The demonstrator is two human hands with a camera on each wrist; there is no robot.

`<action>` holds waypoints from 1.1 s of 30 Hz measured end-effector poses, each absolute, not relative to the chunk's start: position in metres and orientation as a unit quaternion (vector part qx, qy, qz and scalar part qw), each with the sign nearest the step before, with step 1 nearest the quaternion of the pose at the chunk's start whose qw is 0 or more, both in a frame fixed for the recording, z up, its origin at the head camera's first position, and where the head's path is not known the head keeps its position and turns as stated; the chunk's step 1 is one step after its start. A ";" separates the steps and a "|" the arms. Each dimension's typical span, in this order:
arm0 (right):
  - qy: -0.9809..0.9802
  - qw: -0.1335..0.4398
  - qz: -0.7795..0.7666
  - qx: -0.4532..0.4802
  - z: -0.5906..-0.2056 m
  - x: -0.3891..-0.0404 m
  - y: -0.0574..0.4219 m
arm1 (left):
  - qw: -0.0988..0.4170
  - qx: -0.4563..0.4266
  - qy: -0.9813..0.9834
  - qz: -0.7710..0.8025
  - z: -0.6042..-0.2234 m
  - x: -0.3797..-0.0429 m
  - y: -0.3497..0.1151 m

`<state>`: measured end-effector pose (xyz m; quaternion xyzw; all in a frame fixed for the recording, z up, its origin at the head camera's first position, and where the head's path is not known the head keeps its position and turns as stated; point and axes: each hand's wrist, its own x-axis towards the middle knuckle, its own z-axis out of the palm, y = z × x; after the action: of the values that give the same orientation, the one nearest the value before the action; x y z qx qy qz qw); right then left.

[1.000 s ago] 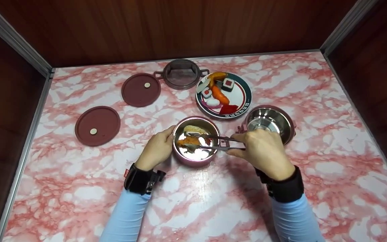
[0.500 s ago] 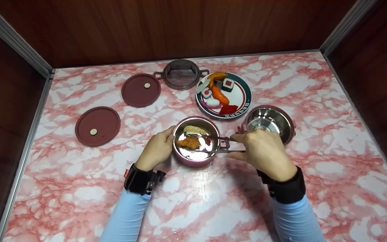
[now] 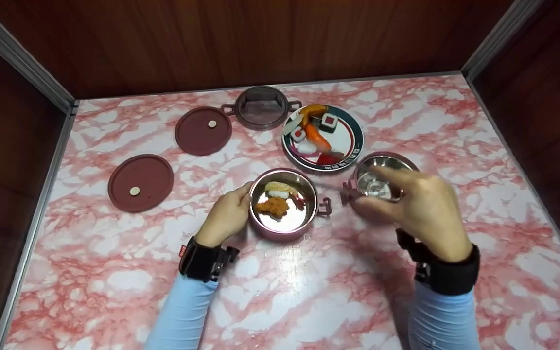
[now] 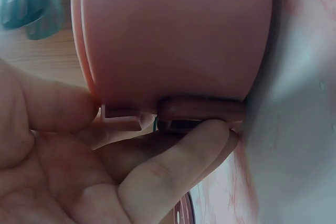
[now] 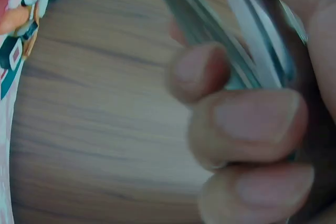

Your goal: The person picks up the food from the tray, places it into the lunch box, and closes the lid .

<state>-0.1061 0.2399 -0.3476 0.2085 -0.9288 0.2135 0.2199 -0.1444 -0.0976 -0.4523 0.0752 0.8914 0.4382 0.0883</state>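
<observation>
My left hand holds a pink pot by its left-side handle, thumb and fingers pinching it in the left wrist view. Inside the pot's shiny interior lie a fried-chicken-like piece and a pale shrimp-like piece with a red tail. To the right, my right hand is raised over a second pink pot with a steel inside. Metal tongs sit in its curled fingers in the right wrist view; in the head view they are blurred.
A dark-rimmed plate behind the pots bears sushi and other food pieces. Two dark red lids lie at the left. A smoky lid with two side handles stands at the back, before the wooden wall.
My right hand has drawn the tongs out of the left pot, moving right and blurring. The chicken-like piece stays in the pot. The left hand and its pot have kept their place.
</observation>
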 end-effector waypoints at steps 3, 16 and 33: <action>-0.920 0.262 0.233 0.176 -0.345 -0.107 0.248 | 0.085 0.078 0.891 0.438 -0.453 -0.145 -0.098; -0.930 0.275 0.220 0.108 -0.350 -0.114 0.265 | 0.076 0.083 0.890 0.442 -0.455 -0.144 -0.098; -0.952 0.213 0.200 0.087 -0.368 -0.133 0.270 | 0.085 0.077 0.890 0.442 -0.454 -0.145 -0.098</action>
<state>-0.1334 0.2701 -0.3681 0.0869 -0.9525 0.2001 0.2125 -0.1447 -0.0980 -0.4542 0.0771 0.8899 0.4415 0.0851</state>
